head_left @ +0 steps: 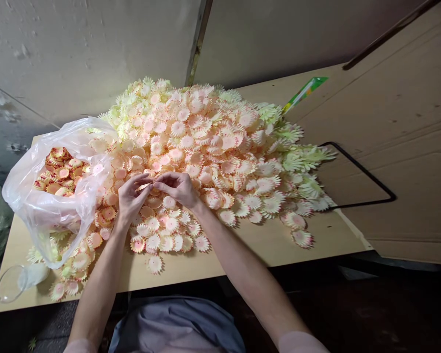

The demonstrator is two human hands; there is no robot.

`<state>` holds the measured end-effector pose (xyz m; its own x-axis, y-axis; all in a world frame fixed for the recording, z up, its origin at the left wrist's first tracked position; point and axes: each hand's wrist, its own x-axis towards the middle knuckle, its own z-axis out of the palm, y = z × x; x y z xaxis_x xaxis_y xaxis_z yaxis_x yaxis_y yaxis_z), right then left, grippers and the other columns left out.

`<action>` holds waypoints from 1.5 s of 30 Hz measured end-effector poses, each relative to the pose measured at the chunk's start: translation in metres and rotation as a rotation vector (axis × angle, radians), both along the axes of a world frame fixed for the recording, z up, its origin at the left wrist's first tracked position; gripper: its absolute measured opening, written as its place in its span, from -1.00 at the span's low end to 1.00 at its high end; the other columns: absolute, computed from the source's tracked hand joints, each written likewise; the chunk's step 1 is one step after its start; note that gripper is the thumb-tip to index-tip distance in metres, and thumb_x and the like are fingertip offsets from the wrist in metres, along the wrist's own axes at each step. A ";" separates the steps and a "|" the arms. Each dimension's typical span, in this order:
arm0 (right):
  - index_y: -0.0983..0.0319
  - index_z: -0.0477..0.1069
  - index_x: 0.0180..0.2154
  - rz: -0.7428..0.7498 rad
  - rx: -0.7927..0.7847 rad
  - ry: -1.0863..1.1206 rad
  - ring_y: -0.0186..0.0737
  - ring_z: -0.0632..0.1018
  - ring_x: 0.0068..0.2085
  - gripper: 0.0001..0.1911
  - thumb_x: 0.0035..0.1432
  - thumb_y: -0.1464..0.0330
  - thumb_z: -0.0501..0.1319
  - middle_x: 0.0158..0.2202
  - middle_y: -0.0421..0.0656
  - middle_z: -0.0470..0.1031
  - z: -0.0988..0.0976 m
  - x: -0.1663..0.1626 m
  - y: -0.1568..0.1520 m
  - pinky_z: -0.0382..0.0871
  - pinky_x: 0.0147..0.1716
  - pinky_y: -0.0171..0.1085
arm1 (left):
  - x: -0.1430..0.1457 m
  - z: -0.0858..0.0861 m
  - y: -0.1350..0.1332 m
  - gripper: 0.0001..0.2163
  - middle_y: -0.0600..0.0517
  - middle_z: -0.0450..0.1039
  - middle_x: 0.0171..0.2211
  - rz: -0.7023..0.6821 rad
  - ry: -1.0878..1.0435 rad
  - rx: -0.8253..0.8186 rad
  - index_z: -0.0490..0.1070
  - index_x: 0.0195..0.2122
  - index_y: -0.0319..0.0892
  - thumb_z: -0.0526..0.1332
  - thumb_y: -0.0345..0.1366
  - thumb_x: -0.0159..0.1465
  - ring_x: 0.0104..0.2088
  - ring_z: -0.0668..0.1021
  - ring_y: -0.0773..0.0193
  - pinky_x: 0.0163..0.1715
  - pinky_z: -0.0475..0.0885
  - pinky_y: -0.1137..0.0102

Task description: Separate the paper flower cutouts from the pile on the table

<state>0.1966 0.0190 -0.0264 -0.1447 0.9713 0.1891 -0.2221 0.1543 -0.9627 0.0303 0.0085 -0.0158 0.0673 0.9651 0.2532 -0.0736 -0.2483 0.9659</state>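
Note:
A broad heap of artificial flower heads [198, 132], pink and cream with jagged petals and greener toward its edges, covers much of the table. Over the front of this heap, my left hand [131, 196] and my right hand [180, 189] meet fingertip to fingertip. Both are pinched, thumbs against fingers. Whatever lies between the fingertips is too small and blends with the flowers behind, so I cannot make it out. Left of my hands stands an opened clear plastic bag [25, 196], holding flower pieces with dark red edges [62, 171].
A clear round container [10, 284] lies at the table's [242, 250] front left corner. On the right are a green packet [305, 93], a bent black rod [367, 171] and a large cardboard sheet [400, 113]. A grey wall [95, 44] rises behind the heap.

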 end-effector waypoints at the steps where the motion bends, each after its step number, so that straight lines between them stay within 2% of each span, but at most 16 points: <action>1: 0.22 0.57 -0.35 -0.001 -0.002 0.000 -0.28 0.55 -0.38 -0.72 -0.07 0.19 0.45 -0.39 -0.17 0.59 -0.001 0.000 0.000 0.46 -0.34 -0.29 | 0.001 0.000 -0.001 -0.67 -0.06 0.57 -0.22 -0.012 0.017 0.002 0.55 -0.10 -0.14 0.44 -0.26 0.09 -0.17 0.62 0.23 -0.19 0.57 0.40; 9: 0.23 0.50 -0.40 0.040 -0.033 0.010 -0.34 0.45 -0.47 -0.74 0.00 0.18 0.40 -0.47 -0.22 0.49 0.006 0.002 -0.002 0.38 -0.45 -0.31 | 0.003 0.005 -0.002 -0.63 -0.02 0.55 -0.23 -0.014 -0.024 0.012 0.50 -0.03 -0.10 0.42 -0.26 0.12 -0.20 0.63 0.27 -0.15 0.56 0.39; 14: 0.24 0.50 -0.35 0.101 -0.038 0.064 -0.28 0.53 -0.35 -0.76 -0.02 0.23 0.41 -0.36 -0.17 0.54 0.008 0.004 -0.003 0.47 -0.26 -0.24 | 0.000 0.003 0.003 -0.62 -0.02 0.55 -0.22 0.032 -0.045 0.002 0.51 -0.07 -0.11 0.45 -0.26 0.07 -0.19 0.62 0.28 -0.15 0.56 0.39; 19: 0.23 0.42 -0.36 0.130 -0.065 0.133 -0.29 0.53 -0.30 -0.72 -0.07 0.27 0.45 -0.35 -0.20 0.51 0.005 0.004 -0.002 0.49 -0.18 -0.24 | 0.000 -0.001 0.005 -0.65 -0.04 0.57 -0.21 -0.004 -0.092 -0.070 0.54 -0.14 -0.15 0.48 -0.26 0.03 -0.16 0.61 0.23 -0.11 0.55 0.35; 36: 0.22 0.42 -0.37 0.122 -0.049 0.138 -0.34 0.55 -0.37 -0.76 -0.02 0.30 0.43 -0.39 -0.23 0.53 0.002 0.004 0.000 0.51 -0.28 -0.32 | -0.001 -0.002 0.008 -0.61 -0.01 0.55 -0.21 -0.031 -0.086 -0.010 0.52 -0.11 -0.15 0.49 -0.31 0.02 -0.20 0.61 0.28 -0.10 0.54 0.35; 45: 0.22 0.38 -0.41 0.103 -0.080 0.144 -0.37 0.50 -0.41 -0.74 -0.09 0.33 0.44 -0.44 -0.28 0.46 0.002 0.004 0.001 0.44 -0.34 -0.34 | -0.002 -0.001 0.006 -0.57 -0.04 0.53 -0.18 -0.042 -0.061 -0.018 0.48 -0.06 -0.15 0.48 -0.28 0.04 -0.20 0.62 0.27 -0.13 0.55 0.35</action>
<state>0.2007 0.0200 -0.0242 -0.2210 0.9655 0.1374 -0.3693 0.0476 -0.9281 0.0285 0.0144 -0.0168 0.0925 0.9662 0.2406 -0.1420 -0.2263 0.9636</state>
